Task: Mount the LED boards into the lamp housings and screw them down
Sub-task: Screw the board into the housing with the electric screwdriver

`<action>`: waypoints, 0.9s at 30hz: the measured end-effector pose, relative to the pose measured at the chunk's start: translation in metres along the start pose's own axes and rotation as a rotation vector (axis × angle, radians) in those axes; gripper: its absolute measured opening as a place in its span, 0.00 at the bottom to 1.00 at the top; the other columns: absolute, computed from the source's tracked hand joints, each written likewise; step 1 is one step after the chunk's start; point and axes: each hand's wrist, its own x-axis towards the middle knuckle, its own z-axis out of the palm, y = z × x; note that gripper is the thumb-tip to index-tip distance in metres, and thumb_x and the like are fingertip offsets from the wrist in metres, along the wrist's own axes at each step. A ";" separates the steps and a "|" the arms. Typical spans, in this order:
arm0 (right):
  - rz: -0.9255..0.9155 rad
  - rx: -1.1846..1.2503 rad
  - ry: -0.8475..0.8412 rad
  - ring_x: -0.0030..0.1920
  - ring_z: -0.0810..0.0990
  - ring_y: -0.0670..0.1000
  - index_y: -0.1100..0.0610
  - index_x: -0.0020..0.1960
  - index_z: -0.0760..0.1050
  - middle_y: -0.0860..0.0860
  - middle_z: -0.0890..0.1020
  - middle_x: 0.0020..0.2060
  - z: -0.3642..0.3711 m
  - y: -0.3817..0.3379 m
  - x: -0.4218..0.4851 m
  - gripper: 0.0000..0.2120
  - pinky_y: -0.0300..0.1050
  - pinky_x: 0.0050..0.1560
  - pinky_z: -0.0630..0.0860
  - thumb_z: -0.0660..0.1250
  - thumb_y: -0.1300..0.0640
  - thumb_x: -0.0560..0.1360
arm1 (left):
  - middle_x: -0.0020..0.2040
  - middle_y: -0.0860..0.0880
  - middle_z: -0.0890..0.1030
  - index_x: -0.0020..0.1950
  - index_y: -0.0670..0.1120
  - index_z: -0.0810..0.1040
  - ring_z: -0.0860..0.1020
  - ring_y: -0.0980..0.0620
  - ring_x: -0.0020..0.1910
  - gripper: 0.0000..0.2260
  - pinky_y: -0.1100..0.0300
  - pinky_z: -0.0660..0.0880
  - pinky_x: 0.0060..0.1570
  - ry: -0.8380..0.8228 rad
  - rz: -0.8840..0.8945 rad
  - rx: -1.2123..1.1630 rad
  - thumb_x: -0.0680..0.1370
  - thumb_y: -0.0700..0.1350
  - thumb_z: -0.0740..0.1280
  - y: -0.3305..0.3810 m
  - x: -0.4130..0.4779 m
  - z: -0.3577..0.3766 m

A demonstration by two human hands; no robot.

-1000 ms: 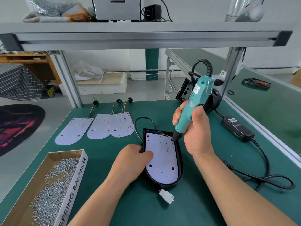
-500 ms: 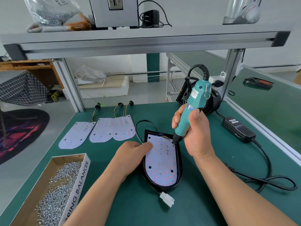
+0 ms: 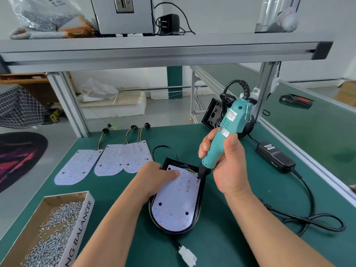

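A black lamp housing lies on the green bench with a white LED board seated inside it. My left hand rests on the board's upper left part, fingers pressing it down. My right hand grips a teal electric screwdriver, held nearly upright, with its bit tip touching the board's upper right edge. Three more LED boards with wire leads lie flat to the left. The housing's cable ends in a white connector near the front.
A cardboard box of screws sits at the front left. The screwdriver's power adapter and looped black cord lie on the right. Another black housing leans at the back. A metal shelf spans overhead.
The screwdriver tip has come down a little onto the board's upper right edge. My left hand has slid up towards the board's top left corner. The view has drifted slightly downward.
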 end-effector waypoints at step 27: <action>0.038 0.012 -0.088 0.34 0.69 0.54 0.55 0.49 0.74 0.54 0.73 0.35 0.010 0.005 -0.003 0.34 0.49 0.38 0.69 0.71 0.23 0.69 | 0.35 0.47 0.65 0.42 0.47 0.65 0.63 0.47 0.34 0.21 0.55 0.60 0.37 -0.006 -0.002 0.032 0.75 0.55 0.76 -0.002 -0.004 0.001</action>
